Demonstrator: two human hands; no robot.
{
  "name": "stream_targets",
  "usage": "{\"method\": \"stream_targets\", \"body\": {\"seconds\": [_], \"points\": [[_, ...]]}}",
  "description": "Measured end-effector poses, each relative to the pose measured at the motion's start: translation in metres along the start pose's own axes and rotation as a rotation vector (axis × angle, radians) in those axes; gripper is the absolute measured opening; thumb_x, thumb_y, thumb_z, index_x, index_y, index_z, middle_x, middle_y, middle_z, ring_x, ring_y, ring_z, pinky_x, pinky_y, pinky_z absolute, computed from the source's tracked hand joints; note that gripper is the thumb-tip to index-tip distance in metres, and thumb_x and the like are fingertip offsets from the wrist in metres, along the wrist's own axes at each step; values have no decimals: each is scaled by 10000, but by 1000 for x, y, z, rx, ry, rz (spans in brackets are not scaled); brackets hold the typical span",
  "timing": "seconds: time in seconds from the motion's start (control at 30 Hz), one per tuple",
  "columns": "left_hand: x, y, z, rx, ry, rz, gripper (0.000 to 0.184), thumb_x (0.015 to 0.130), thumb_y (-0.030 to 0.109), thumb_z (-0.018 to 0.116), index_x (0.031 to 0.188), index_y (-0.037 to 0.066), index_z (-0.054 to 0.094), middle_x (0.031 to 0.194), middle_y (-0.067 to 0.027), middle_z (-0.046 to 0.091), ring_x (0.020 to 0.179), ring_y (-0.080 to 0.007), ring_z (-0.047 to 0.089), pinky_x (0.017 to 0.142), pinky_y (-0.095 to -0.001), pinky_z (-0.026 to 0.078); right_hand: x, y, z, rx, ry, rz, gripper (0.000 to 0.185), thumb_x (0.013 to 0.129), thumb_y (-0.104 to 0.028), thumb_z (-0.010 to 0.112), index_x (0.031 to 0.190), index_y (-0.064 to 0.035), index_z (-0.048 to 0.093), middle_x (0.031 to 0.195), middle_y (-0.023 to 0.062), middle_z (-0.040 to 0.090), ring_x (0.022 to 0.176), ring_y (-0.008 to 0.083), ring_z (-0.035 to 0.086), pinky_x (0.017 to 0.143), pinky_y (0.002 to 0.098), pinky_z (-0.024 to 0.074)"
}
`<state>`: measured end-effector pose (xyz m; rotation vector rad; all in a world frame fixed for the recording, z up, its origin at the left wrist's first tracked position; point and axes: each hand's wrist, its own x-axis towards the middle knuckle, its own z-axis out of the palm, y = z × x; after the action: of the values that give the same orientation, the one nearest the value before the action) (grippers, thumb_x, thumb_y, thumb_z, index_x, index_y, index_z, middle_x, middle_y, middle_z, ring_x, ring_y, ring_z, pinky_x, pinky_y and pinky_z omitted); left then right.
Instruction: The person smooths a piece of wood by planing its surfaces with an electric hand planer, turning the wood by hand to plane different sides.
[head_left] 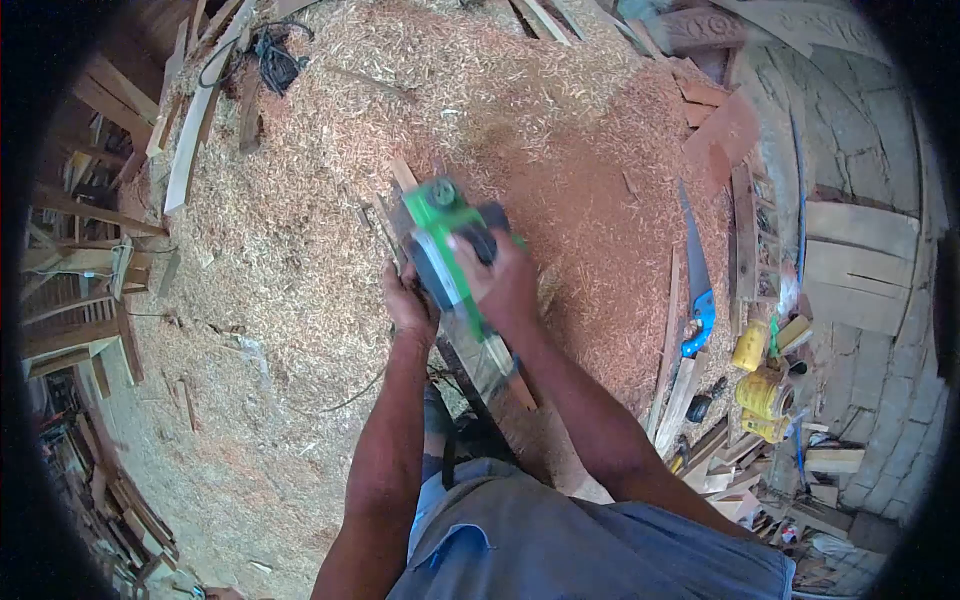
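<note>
A green and black electric planer (436,240) sits in front of me, slightly blurred, tilted over a narrow strip of wood (403,174). The wood shows beyond the planer's far end and again on its near side. My right hand (498,278) is wrapped around the planer's handle from the right. Against the planer's left side is my left hand (408,303), its fingers curled and partly hidden. I cannot tell whether it grips the planer or the wood beneath.
Wood shavings (290,190) cover the floor. A handsaw (698,290) with a blue handle lies to the right, near yellow containers (764,392) and wood offcuts (740,470). A coiled dark cable (278,62) and a long board (195,140) lie at the upper left.
</note>
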<state>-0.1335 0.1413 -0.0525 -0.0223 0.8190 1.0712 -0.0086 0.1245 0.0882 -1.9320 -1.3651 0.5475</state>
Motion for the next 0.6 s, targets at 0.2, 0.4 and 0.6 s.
{"method": "stream_targets", "body": {"seconds": [0.2, 0.4, 0.6], "points": [[8, -4, -13, -41, -23, -20, 838, 1081, 662, 339, 1427, -46, 624, 1512, -201, 586, 1423, -341, 517, 1226, -451, 381, 145, -52, 65, 56, -52, 62, 475, 982, -488, 740, 1074, -22, 735, 935, 238, 749, 867, 408, 746, 778, 476, 576], [0, 1, -8, 111, 96, -21, 804, 1087, 659, 365, 1555, 22, 516, 1589, -188, 514, 1442, -348, 496, 1249, -456, 346, 81, -37, 10, 132, -72, 82, 548, 967, -518, 725, 1151, -2, 728, 1062, 292, 747, 1002, 477, 731, 872, 507, 579], [-56, -40, -12, 993, -94, 183, 892, 1010, 668, 543, 1683, 128, 318, 1702, -268, 284, 1574, -451, 226, 1289, -562, 202, -163, 43, -127, 182, 11, 372, 487, 1004, -431, 736, 1259, -17, 719, 1136, 189, 774, 1031, 326, 746, 939, 425, 570]]}}
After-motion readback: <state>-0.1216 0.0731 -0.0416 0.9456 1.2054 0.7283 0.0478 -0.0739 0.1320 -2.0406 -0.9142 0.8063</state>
